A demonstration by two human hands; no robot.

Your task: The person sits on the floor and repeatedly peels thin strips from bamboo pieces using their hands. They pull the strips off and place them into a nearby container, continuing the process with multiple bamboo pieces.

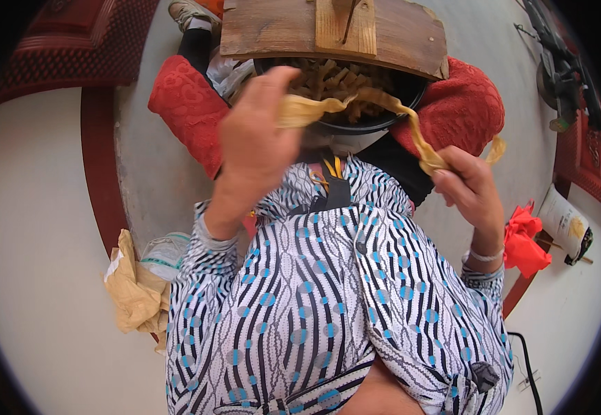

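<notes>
A long, thin yellowish strip (378, 97) of pliable material stretches between my two hands above a dark round basin (365, 126). My left hand (261, 135), somewhat blurred, holds its wider end. My right hand (469, 184) pinches the twisted part between thumb and fingers, and a loose end curls out beyond. Many short, pale brown pieces (331, 78) fill the basin. Over its far side lies a wooden board (274, 28) with a lighter wood block (344, 26) and a thin metal spike (350, 22) on it.
Red cloths (189, 111) cover both my knees. Crumpled brown paper (137, 295) and a white package (165, 254) lie at left. A red plastic bag (526, 241) and a white container (564, 220) are at right. Carved red furniture (72, 41) stands upper left; a dark wheeled object (554, 78) upper right.
</notes>
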